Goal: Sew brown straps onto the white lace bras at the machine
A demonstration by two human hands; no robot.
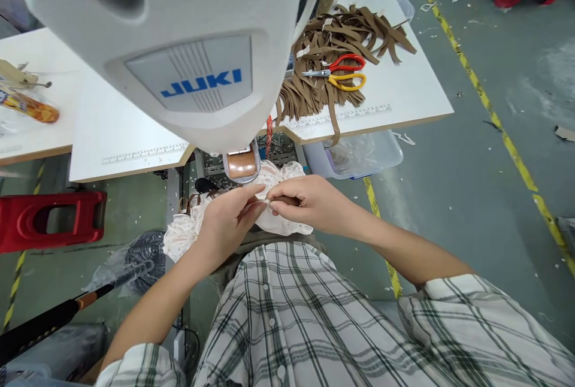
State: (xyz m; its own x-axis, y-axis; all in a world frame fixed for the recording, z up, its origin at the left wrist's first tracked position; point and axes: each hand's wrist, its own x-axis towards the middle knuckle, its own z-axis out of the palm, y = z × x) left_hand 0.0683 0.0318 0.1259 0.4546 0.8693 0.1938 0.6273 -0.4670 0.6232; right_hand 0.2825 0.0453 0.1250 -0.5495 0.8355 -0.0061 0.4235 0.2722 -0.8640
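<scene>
My left hand (224,222) is closed in a pinch on the edge of a white lace fabric (287,222), just in front of the sewing machine (202,75). Close against it, my right hand (309,201) has its fingers pressed together around a brown fabric strip (290,200). The fingertips of both hands meet over the white lace. More gathered lace hangs below and left of my left hand, over my lap. Just beyond the hands is the machine's small metal-framed work plate (241,165). My fingers partly hide where strip and lace meet.
Scissors (345,72) with red and yellow handles lie on a pile of brown strips (323,87) on the white table (413,99). Below its edge sits a clear plastic bin (377,156). A red stool (54,219) stands left; a bottle (31,105) lies on the left tabletop.
</scene>
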